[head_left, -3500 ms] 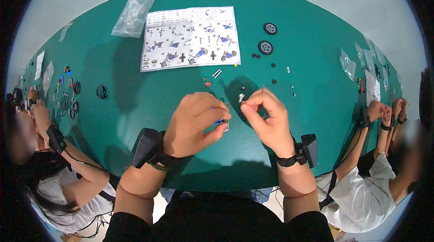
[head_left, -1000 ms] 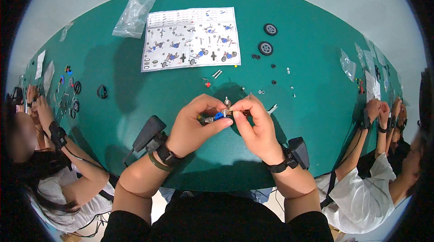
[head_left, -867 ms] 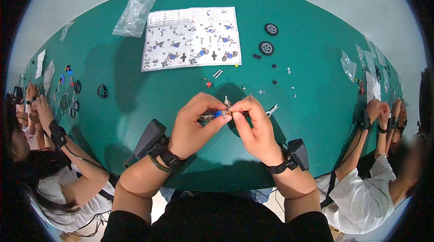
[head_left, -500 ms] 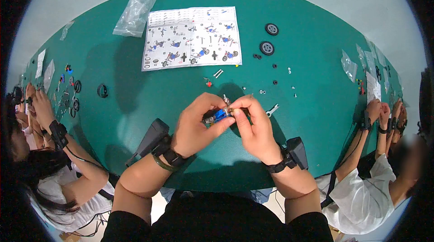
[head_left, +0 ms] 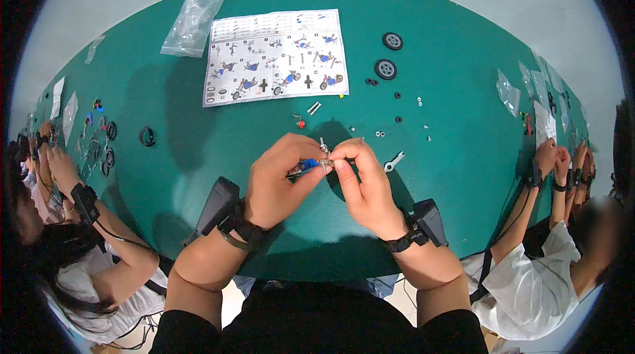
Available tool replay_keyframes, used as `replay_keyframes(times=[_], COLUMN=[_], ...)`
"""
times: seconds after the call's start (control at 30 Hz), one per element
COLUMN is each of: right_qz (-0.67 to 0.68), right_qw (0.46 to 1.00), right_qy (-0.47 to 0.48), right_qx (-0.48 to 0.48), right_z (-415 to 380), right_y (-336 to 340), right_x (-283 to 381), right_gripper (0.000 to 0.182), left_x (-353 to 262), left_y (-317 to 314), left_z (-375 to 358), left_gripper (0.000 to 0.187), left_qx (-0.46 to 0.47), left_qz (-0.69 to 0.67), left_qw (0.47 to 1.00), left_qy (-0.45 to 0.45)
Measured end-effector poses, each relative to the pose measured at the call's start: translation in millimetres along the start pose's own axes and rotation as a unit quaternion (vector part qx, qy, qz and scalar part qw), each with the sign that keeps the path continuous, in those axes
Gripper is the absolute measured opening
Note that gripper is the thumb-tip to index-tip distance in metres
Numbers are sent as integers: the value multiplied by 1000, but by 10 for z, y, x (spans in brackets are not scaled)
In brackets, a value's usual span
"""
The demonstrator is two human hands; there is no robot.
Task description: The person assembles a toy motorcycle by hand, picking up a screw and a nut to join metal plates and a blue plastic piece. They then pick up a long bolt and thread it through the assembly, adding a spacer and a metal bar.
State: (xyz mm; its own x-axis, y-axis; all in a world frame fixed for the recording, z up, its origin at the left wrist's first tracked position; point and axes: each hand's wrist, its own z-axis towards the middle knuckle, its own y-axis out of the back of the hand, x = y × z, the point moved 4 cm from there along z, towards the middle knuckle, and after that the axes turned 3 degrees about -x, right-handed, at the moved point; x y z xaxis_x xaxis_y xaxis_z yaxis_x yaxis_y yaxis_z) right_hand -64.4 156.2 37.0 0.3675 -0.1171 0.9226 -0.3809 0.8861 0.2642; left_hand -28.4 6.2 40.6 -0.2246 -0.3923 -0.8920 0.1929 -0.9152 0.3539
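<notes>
Tabletop (head_left: pixel 456 63) curves green beneath the assembly (head_left: pixel 307 166), people (head_left: pixel 76 284) (head_left: pixel 529 291) either side.

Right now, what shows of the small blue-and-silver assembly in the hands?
The assembly has a blue, plastic-looking part and silver, metallic-looking pieces, one projecting forward. The left hand holds its blue side, the right hand its silver end, apparently above the green tabletop. The hands hide much of it.

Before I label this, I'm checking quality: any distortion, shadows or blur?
Head view: wide-angle distortion, black corners; head view: shadows on the green table around the left hand and right hand; head view: fine print on the instruction sheet unreadable, a blurred patch over part of the white-shirted co-worker at right.
</notes>
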Motion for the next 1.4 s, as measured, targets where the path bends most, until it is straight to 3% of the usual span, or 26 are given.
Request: replay_keyframes(times=[0.2, 0.67, 1.4], right_qz=[-11, 46, -33], right_qw=[1000, 999, 999], right_qy=[-7, -21, 10], right_qx=[-10, 9, 22], right_z=[1, 52, 52], right_y=[5, 32, 66], right_x=[-16, -78, -48], right_gripper=[7, 10, 16], left_x=[61, -3, 84], left_y=[-14, 25, 32], left_z=[12, 10, 35], left_gripper=[19, 19, 19], left_qx=[-3, -16, 6], left_qz=[-40, 39, 4], left_qw=[999, 999, 1000], left_qy=[3, -12, -22])
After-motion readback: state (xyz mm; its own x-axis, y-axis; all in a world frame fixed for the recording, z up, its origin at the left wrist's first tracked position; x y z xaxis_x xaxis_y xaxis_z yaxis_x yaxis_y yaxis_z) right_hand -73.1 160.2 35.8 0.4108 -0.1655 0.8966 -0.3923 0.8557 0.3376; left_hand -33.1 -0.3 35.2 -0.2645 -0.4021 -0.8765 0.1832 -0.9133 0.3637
